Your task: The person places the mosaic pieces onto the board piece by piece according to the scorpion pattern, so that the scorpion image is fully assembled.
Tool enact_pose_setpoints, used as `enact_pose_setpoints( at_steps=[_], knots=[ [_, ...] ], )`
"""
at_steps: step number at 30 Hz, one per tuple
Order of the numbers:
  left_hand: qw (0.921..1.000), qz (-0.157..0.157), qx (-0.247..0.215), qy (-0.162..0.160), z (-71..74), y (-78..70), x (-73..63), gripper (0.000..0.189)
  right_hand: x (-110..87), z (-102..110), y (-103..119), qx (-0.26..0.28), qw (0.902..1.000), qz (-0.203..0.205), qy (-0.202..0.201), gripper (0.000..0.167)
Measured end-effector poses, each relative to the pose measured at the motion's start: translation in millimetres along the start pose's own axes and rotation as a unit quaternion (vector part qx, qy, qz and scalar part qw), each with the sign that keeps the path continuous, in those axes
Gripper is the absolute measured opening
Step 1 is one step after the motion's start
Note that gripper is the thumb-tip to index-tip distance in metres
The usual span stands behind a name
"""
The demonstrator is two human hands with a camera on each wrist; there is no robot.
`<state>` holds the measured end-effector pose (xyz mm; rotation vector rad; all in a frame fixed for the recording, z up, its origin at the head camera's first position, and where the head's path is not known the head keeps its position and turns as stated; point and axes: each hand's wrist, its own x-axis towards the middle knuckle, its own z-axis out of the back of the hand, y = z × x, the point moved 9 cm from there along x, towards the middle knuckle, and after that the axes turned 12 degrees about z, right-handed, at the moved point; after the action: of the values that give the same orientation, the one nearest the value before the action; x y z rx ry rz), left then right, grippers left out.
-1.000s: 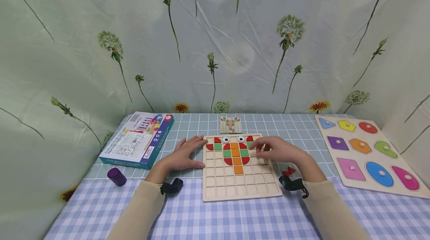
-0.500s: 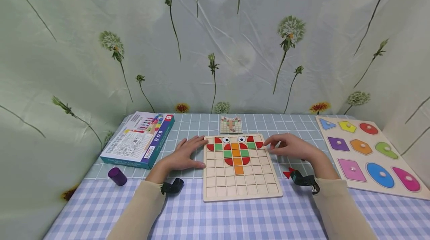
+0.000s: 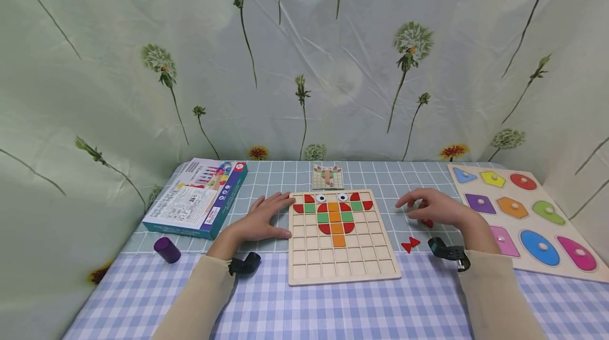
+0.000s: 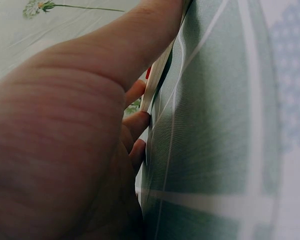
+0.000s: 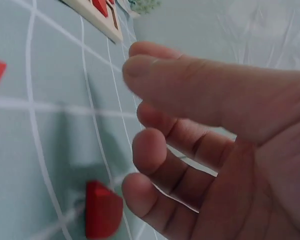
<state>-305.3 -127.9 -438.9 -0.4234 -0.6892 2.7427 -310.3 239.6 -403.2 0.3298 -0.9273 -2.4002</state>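
A wooden grid board (image 3: 344,271) lies flat before the person, with red, green and orange tiles and two eye tiles forming a pattern on its upper half. At its left edge rests the left hand (image 3: 264,218), fingers spread and fingertips at the rim. The right hand (image 3: 437,207) hovers over the cloth to the right of the board, its fingers loosely bent and holding nothing. Below those fingers is a red rounded piece (image 5: 104,210), partly hidden by the hand in the head view. Two red triangular pieces (image 3: 410,244) lie between the board and the right wrist.
A small pattern card (image 3: 327,176) lies behind the board. On the left are a flat puzzle box (image 3: 195,200) and a purple cylinder (image 3: 167,250). A knobbed shape puzzle board (image 3: 514,223) lies at the right, just past the right hand.
The right hand has left a red quarter-round tile at the board's upper right and moved right, off the board and over the cloth. The left hand stays put.
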Motion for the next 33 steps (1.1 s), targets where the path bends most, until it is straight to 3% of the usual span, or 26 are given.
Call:
enact_pose_setpoints(
  at_steps=[12, 23, 33],
  knots=[
    [1.0000, 0.002, 0.002, -0.001, 0.1, -0.2, 0.6, 0.090, -15.4, 7.1, -19.8, -0.025, 0.9993, -0.024, 0.013, 0.030],
    [1.0000, 0.005, -0.001, -0.001, 0.5, 0.6, 0.1, 0.090, -21.3, 4.5, -37.8, 0.017, 0.9980, -0.059, 0.011, 0.038],
    [1.0000, 0.003, 0.004, -0.002, -0.4, 0.6, 0.8, 0.090, -20.4, 2.6, -41.5, 0.013, 0.9981, -0.059, 0.014, 0.026]
  ],
)
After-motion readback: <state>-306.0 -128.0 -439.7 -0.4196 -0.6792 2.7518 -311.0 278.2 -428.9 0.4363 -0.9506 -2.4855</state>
